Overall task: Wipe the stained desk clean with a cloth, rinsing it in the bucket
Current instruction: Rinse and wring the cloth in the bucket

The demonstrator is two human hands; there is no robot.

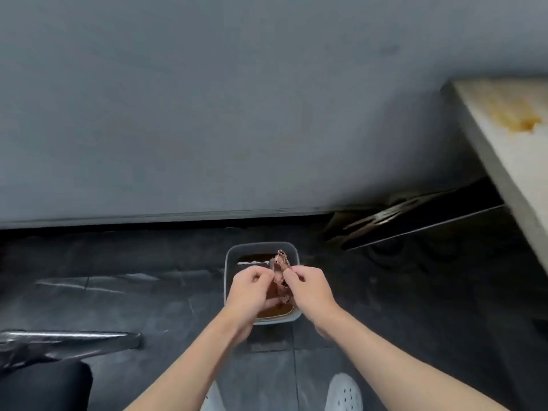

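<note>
Cloth (280, 269), wet and stained brown, bunched and twisted, held directly above the bucket (226, 272), its top end sticking up over the far half, its lower end down near the water. Left hand (250, 295) grips the cloth's left side, fingers (257, 275) curled tight round it. Right hand (308, 292) grips the right side, fingers (292, 274) curled and pinching the fabric. The two hands are close together with only the cloth between them, both over the bucket's opening, and both forearms reach in from the bucket's near side. The bucket is a grey rectangular tub with rounded corners, holding murky brown water (271, 311); it stands on the dark floor (148, 307). Desk (504, 161) is well away to the right of the bucket and higher up, with only its pale top and one edge in view; a yellow-brown stain (517, 115) is smeared on its top. Grey wall (207, 114) behind the bucket, meeting the floor just past it. Two white shoes on the bucket's near side, left shoe (212, 398) and right shoe (344, 391). Crumpled shiny plastic sheet (65, 342) on the floor well to the left of the bucket, with a black object (44, 384) nearer the camera beside it; what it is, cannot tell.
</note>
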